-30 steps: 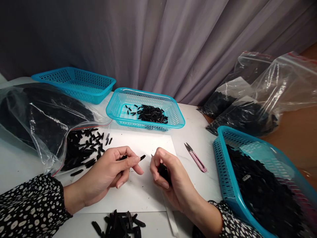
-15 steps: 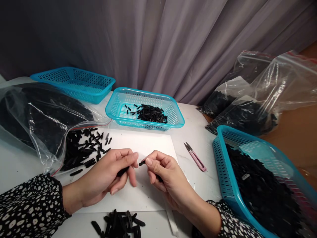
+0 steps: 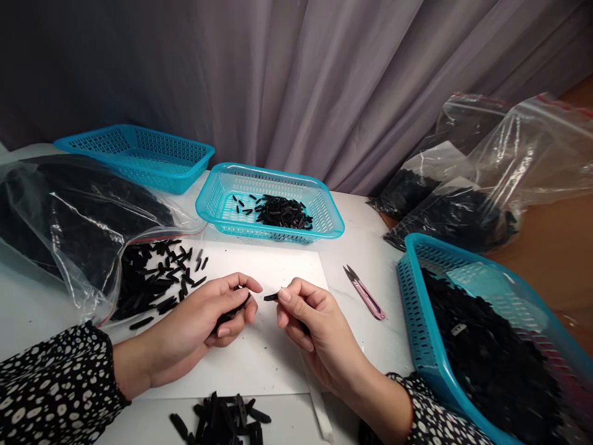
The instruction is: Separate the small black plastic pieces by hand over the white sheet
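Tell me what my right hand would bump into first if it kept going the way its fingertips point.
Most likely the left hand: the right hand, pinching a small black piece, points leftward at it.

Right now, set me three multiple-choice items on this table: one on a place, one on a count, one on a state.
1. Where do the pink snips lie?
A. in a basket
B. on the table, between the right hand and the near right basket
C. inside a bag

2. How many blue baskets show?
A. two
B. three
C. five

3. How is the right hand set?
A. flat and open on the table
B. pinching a small black piece between thumb and finger
C. gripping the snips

Answers:
1 B, they rest on the white table left of the near right basket.
2 B, one far left, one in the middle, one near right.
3 B, the black piece juts from its fingertips towards the left hand.
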The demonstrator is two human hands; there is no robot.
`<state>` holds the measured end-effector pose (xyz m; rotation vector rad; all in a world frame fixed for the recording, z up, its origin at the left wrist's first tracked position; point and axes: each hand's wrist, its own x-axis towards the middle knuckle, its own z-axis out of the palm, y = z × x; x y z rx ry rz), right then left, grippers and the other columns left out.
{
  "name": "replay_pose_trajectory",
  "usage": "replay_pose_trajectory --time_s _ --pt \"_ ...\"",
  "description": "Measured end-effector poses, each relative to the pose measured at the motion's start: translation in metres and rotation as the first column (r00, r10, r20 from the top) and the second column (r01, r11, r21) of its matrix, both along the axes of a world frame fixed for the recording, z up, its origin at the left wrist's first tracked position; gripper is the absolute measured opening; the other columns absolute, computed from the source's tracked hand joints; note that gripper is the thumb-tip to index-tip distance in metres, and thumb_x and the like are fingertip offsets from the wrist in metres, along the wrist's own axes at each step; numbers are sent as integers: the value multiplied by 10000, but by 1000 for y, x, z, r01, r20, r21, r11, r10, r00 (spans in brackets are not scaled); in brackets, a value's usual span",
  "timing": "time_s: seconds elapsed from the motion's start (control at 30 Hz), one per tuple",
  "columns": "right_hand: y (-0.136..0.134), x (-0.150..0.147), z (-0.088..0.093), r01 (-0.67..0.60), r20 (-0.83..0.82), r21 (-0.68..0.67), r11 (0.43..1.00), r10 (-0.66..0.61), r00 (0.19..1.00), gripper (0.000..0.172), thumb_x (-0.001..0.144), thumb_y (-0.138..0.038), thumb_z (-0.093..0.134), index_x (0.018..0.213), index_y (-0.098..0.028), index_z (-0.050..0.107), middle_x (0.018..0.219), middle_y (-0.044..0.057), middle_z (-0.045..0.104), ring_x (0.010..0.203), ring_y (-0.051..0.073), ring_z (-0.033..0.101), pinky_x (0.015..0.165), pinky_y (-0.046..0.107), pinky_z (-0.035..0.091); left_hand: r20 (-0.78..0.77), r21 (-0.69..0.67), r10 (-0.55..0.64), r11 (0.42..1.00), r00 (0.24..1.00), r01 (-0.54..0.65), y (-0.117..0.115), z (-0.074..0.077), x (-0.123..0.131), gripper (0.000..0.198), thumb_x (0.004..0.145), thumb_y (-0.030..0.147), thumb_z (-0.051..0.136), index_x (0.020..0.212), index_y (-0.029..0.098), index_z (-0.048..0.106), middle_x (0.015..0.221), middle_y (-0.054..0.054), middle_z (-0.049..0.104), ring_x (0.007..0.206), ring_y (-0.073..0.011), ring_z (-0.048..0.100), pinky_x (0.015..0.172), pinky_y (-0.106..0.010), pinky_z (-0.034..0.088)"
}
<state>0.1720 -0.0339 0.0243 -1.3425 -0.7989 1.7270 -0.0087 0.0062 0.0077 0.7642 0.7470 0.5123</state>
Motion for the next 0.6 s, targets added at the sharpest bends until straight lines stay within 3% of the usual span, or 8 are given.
replay_pose_trajectory --time_s 0.13,0.3,0.6 --pt "0 0 1 -5 -31 -9 1000 4 1000 722 632 -624 763 817 -89 315 642 -58 518 354 -72 268 360 76 126 -9 65 -55 996 998 56 -2 -1 0 218 993 389 527 1098 200 552 789 21 602 471 -31 248 484 -231 126" --pt "-1 0 0 -3 -55 -11 1000 3 998 704 662 -607 754 801 -86 302 631 -59 515 357 -79 266 365 80 120 -28 110 -68 991 997 71 -1 2 0 270 962 431 589 933 164 598 836 16 627 492 -20 285 541 -223 205" --pt "-2 1 1 -7 -24 -4 1000 6 1000 720 645 -630 756 803 -85 313 638 -56 499 360 -78 265 366 76 125 -25 67 -57 996 998 58 1 3 0 308 917 461 649 915 154 616 723 42 512 517 -35 277 519 -235 149"
